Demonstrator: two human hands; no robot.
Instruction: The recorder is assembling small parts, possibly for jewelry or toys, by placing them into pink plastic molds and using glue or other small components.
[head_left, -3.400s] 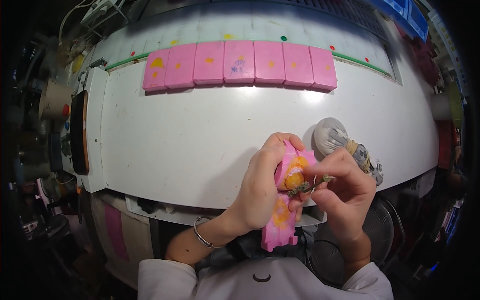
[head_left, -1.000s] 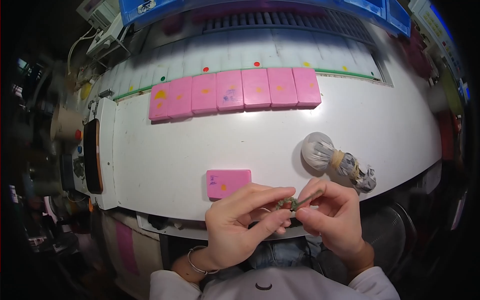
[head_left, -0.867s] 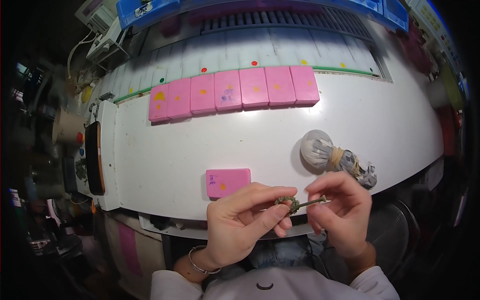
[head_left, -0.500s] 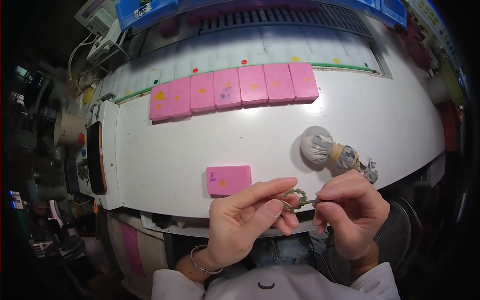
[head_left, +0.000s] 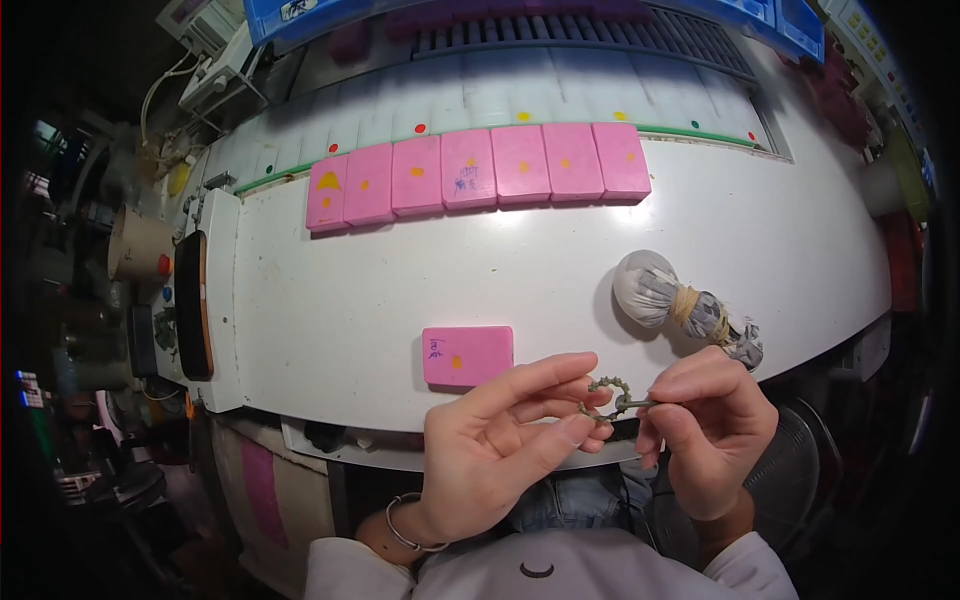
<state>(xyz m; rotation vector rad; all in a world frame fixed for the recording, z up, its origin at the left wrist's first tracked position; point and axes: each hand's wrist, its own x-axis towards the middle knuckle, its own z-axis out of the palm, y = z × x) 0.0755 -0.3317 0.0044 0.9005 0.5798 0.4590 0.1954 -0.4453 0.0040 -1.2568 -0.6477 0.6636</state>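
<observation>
Over the table's near edge, my right hand (head_left: 708, 430) pinches the thin stem of a small grey-green, knobbly ring-shaped piece (head_left: 624, 387) between thumb and fingertips. My left hand (head_left: 508, 428), a bracelet at its wrist, is curled around the loop end. Its thumb and fingertips close on the lower part of the loop, with the index finger stretched above. Part of the loop is hidden by the left fingers. A pink block (head_left: 468, 355) with a yellow dot and blue marks lies on the table just beyond the left hand.
A row of pink blocks (head_left: 468, 172) stands along the table's far side. Behind it runs a green-edged line of white plates (head_left: 570, 85) with coloured dots. A cloth-wrapped bulb (head_left: 648, 285) tied with bands lies beyond my right hand. A phone-like dark slab (head_left: 193, 305) is at left.
The white plates with coloured dots have slid left. Both hands have shifted slightly; the loop shows more clearly beyond the left fingers. The view has moved a little, displacing the blocks rightward in it.
</observation>
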